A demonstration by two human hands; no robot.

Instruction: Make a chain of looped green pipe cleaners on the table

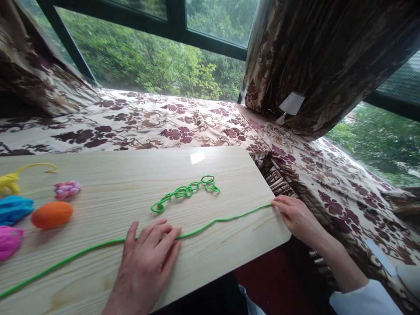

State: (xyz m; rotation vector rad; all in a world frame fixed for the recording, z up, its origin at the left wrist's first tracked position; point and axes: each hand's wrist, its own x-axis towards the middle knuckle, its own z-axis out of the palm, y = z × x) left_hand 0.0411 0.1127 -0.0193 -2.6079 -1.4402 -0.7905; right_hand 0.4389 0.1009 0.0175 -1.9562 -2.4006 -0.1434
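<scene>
A long green cord (pixel 226 218) runs across the light wooden board (pixel 131 183) from the lower left to the right edge. My left hand (pixel 146 258) lies flat on the board with fingers stretched out, pressing the cord under its fingertips. My right hand (pixel 295 214) is at the board's right edge, fingers closed in a pinch on the cord's end. Behind the cord lies a chain of green loops (pixel 187 191).
At the board's left are an orange ball (pixel 51 215), a pink and white bundle (pixel 67 189), blue yarn (pixel 13 209), magenta yarn (pixel 9 243) and a yellow cord (pixel 19 175). Floral cloth (pixel 170 122) covers the sill; curtains (pixel 328 57) hang at the right by the window.
</scene>
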